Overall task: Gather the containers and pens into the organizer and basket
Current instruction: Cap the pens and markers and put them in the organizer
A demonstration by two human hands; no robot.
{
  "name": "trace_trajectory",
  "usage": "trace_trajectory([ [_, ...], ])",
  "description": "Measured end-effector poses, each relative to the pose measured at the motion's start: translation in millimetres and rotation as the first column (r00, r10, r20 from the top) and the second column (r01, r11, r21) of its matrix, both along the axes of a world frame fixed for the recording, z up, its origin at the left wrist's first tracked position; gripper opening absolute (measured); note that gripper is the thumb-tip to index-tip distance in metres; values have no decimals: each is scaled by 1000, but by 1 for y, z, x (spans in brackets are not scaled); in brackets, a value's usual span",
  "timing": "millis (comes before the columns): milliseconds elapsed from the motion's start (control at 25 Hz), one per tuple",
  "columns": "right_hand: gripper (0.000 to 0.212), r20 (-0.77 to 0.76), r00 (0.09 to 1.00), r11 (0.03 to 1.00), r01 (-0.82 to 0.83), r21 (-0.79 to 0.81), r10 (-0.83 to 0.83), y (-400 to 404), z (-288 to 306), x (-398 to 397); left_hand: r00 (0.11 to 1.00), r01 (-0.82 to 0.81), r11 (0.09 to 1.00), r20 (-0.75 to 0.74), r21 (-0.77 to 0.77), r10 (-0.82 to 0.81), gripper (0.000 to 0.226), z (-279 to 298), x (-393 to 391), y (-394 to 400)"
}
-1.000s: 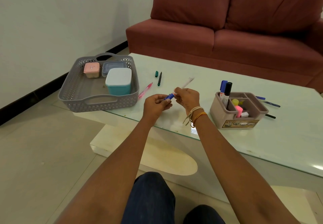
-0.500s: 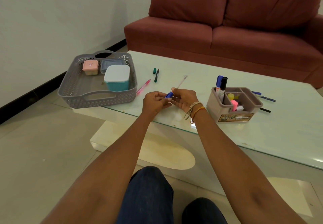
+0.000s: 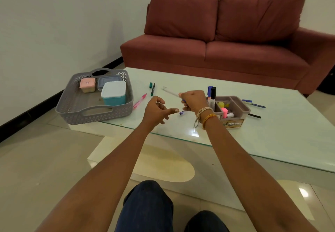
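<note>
Blue-capped and clear-barrelled, the pen (image 3: 174, 96) sits in the right hand (image 3: 194, 101), whose fingers (image 3: 185, 108) are curled round its middle. Its long axis runs from about ten o'clock, where the clear end sticks out, down to four o'clock, where the blue tip (image 3: 182, 112) shows under the fist. The left hand (image 3: 156, 109) hovers just beside it at nine o'clock, fingers loosely spread and holding nothing.

The organizer (image 3: 230, 110) lies just beyond the right wrist at about three o'clock, markers already upright in its near-left compartment. The right hand is clearly the nearer one, so a short swing that way, tipping the pen upright, should drop it in.

Further out on the table (image 3: 290, 126), a pink pen (image 3: 140, 100) and a green pen (image 3: 152, 89) lie at ten o'clock from the left hand, beside the basket (image 3: 94, 113) holding three containers. More pens (image 3: 253, 104) lie at the organizer's far side.
</note>
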State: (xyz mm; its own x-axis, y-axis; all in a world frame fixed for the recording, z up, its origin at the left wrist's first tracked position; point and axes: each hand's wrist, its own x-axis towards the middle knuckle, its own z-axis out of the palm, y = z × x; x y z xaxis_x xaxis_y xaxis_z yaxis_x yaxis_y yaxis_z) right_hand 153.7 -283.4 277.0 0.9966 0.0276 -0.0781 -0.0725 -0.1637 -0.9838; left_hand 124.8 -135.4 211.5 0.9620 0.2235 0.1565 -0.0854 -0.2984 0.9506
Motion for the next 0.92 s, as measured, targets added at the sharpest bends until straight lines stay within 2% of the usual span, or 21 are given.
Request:
trace_trajectory([
  [40,13,95,995,997,-15,-78,22,-13,12,-4,1000,2,1000,-4,1,-2,54,1,-2,-5],
  [120,14,189,981,988,-4,-154,34,-41,33,-10,1000,29,1000,2,-1,-29,56,1,-4,-18],
  [320,16,172,982,984,108,-142,-83,-106,64,-8,994,107,994,-1,3,-107,61,5,4,-70],
  [440,22,296,927,951,279,-130,-232,-134,72,4,984,173,982,-58,80,-169,77,2,9,-100],
  [560,32,435,840,858,455,-238,-324,-157,77,28,977,207,974,-77,97,-200,86,-14,8,-119],
  [720,46,391,873,749,462,-475,-291,-163,60,61,974,209,974,-103,86,-200,88,-30,11,-118],
  [800,45,386,881,742,448,-498,-273,-160,52,69,971,223,970,-107,100,-212,90,-35,12,-113],
  [920,42,445,845,726,502,-471,-296,-158,48,78,976,207,971,-89,123,-197,89,-39,13,-109],
])
